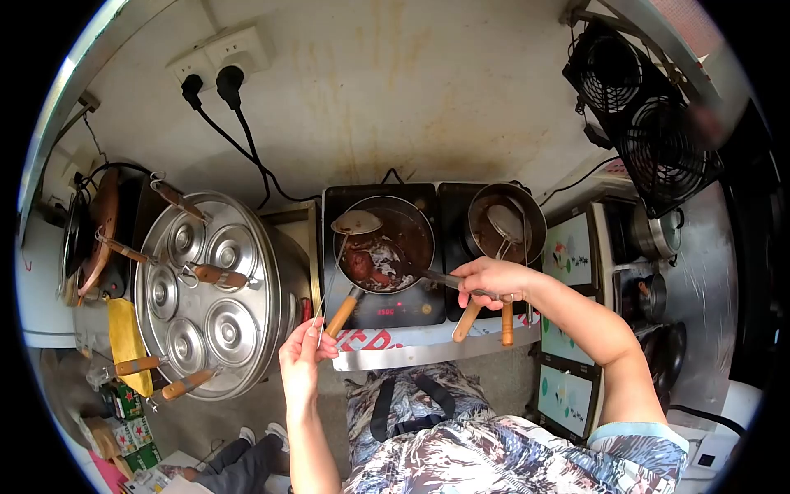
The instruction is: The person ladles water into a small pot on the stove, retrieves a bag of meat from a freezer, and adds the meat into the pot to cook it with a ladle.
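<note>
A pan [429, 239] of dark brown liquid, with a reddish-brown lump [360, 263] and pale foam in it, sits on the left induction cooker [420, 309]. My left hand [303, 350] is closed on the thin metal handle of a ladle [357, 221], whose shallow round head is over the pan's far left side. My right hand [487, 282] grips the flat metal handle [440, 278] of a utensil reaching into the pan; its working end is hidden in the liquid. The pan's wooden handle [343, 313] points toward me, close to my left hand.
A second pot [535, 221] with a strainer [504, 222] stands on the right cooker. Left is a large steel pot [267, 329] with several lids and wooden-handled tools. Power cords [247, 148] hang behind; fans [650, 107] are upper right. Another person's legs [243, 461] show lower left.
</note>
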{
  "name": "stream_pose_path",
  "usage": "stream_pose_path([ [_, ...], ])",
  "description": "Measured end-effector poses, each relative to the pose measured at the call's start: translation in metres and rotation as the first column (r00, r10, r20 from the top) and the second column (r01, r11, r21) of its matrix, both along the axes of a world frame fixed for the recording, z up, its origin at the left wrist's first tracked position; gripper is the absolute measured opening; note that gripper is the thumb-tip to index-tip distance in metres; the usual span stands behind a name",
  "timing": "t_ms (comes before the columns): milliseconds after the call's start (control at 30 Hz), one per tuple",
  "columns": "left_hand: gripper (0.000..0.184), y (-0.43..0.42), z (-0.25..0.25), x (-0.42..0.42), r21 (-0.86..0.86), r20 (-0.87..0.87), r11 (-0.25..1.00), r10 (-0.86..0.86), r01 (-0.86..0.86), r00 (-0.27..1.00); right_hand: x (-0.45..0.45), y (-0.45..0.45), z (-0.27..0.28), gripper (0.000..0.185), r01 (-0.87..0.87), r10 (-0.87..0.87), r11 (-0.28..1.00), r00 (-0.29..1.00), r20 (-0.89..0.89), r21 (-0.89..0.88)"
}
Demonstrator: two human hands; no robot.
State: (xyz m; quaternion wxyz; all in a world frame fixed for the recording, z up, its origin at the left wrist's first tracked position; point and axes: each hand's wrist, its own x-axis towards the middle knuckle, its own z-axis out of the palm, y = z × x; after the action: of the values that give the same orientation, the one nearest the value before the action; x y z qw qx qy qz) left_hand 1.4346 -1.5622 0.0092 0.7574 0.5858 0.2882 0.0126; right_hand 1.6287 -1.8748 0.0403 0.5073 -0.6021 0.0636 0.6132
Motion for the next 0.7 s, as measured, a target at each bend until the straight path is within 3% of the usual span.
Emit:
stream_pose_path([
  [100, 0.030, 0.000, 0.002, 0.001, -0.010, 0.000, 1.000, -0.003, 0.003, 1.000, -0.008, 0.001, 0.017, 0.046, -0.124, 0.137, 0.989, 0.974, 0.181, -0.077],
  [233, 0.030, -0.001, 0.002, 0.002, -0.018, 0.002, 1.000, -0.011, 0.011, 1.000, -0.013, -0.007, 0.010, 0.047, -0.142, 0.151, 0.988, 0.966, 0.211, -0.056],
  [300, 0.030, -0.001, 0.002, 0.002, -0.018, 0.002, 1.000, -0.010, 0.010, 1.000, -0.010, -0.006, 0.013, 0.041, 0.029, -0.027, 0.999, 0.999, 0.043, -0.032],
  [333, 0.030, -0.001, 0.002, 0.001, -0.018, 0.003, 1.000, -0.007, 0.007, 1.000, -0.006, -0.007, 0.012, 0.041, 0.027, -0.026, 0.999, 0.999, 0.043, -0.033],
  [400, 0.030, -0.002, 0.002, -0.001, -0.023, 0.008, 1.000, -0.002, 0.002, 1.000, -0.001, -0.012, 0.006, 0.030, 0.176, -0.164, 0.982, 0.975, -0.146, 0.072],
  [433, 0.031, -0.002, 0.002, -0.002, -0.028, 0.013, 1.000, 0.002, -0.002, 1.000, -0.003, -0.012, 0.007, 0.023, 0.221, -0.206, 0.972, 0.966, -0.155, 0.086],
  [567, 0.031, -0.001, 0.004, -0.002, -0.032, 0.020, 0.999, 0.005, -0.004, 1.000, -0.005, -0.022, 0.010, 0.024, 0.231, -0.207, 0.969, 0.953, -0.220, 0.089],
  [700, 0.031, 0.000, 0.007, -0.004, -0.026, 0.025, 1.000, 0.000, 0.000, 1.000, -0.010, -0.028, 0.015, 0.027, 0.169, -0.156, 0.979, 0.981, -0.114, 0.116],
])
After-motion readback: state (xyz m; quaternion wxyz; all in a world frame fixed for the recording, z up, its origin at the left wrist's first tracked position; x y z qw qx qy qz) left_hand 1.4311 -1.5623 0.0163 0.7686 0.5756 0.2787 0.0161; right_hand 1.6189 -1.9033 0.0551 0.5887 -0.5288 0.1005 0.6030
